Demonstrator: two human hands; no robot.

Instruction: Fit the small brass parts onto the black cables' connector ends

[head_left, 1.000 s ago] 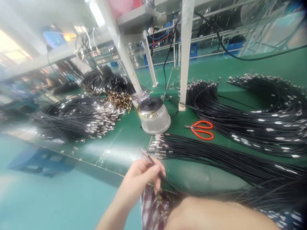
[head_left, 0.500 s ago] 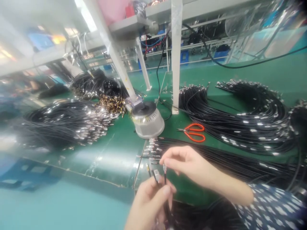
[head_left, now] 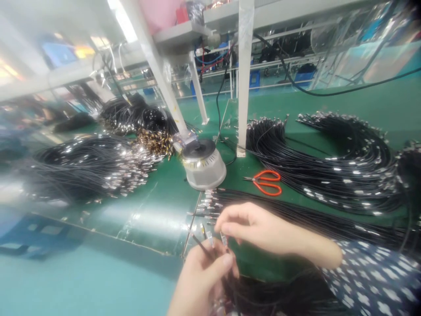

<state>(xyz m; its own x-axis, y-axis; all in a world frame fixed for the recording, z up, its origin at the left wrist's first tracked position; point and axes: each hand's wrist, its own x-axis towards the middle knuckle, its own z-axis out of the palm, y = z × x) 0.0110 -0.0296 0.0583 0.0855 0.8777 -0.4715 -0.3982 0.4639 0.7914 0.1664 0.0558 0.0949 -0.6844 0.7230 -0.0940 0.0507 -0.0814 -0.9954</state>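
Note:
My left hand (head_left: 208, 274) is closed around several black cables (head_left: 202, 246) whose ends stick up past the thumb. One end carries a clear-looking connector (head_left: 210, 239). My right hand (head_left: 248, 224) reaches in from the right, thumb and index finger pinched at the top of another cable's small metallic connector (head_left: 224, 239). Its fine detail is blurred. Just beyond my fingers lies a row of black cables (head_left: 296, 213) with silvery tips pointing left. More dark cables (head_left: 289, 292) lie below my hands, partly hidden.
Orange-handled scissors (head_left: 268, 182) rest on the green table (head_left: 171, 193). A white round device with a dark top (head_left: 205, 169) stands by a white post (head_left: 245, 83). Cable bundles lie left (head_left: 82, 164) and right (head_left: 332, 164). A blue crate (head_left: 29, 239) is at lower left.
My right hand has moved slightly left and the pinched connector has come down closer to my left hand. The cable ends in my left hand lean more to the left.

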